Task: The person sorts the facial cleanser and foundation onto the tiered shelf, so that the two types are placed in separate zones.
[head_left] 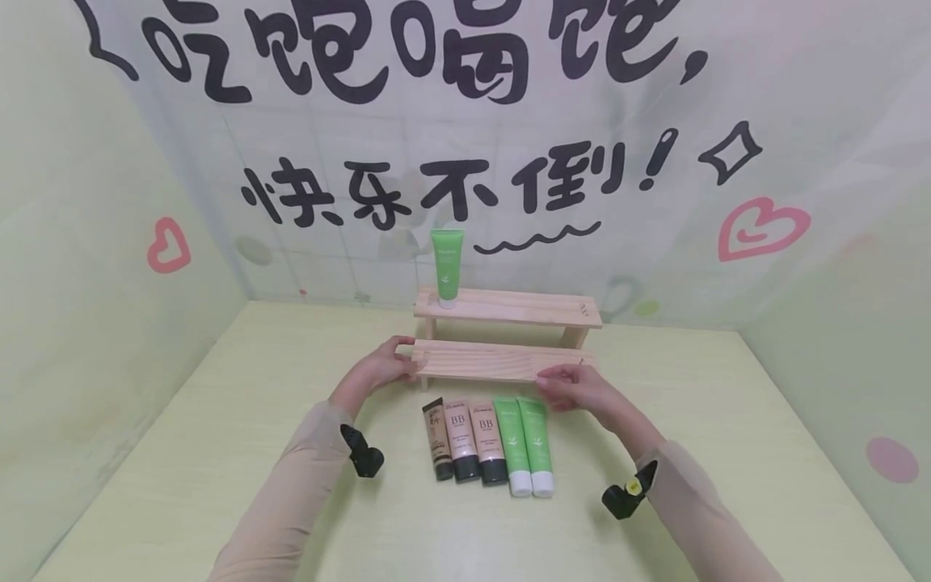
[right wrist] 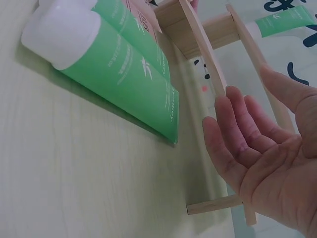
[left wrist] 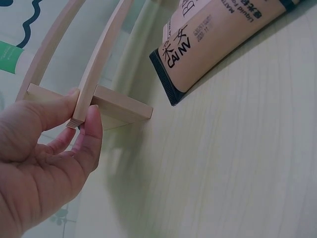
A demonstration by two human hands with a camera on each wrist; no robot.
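Observation:
A two-step wooden rack (head_left: 502, 364) stands at the back of the table. My left hand (head_left: 385, 364) holds the left end of its lower board, thumb on top and fingers beneath, as the left wrist view shows. At the right part of that board, my right hand (head_left: 582, 390) has its fingertips right at the front edge, fingers gently bent and thumb apart. One green tube (head_left: 448, 263) stands upright, cap down, on the left of the upper board. In front of the rack lie a brown tube (head_left: 437, 436), two pink BB tubes (head_left: 460, 436) and two green tubes (right wrist: 124, 79) side by side.
The pale table (head_left: 465, 537) has its back edge at a lettered wall sheet (head_left: 349, 259). Pale side walls (head_left: 822, 388) close in left and right. The lying tubes' crimped ends are close to the rack's front.

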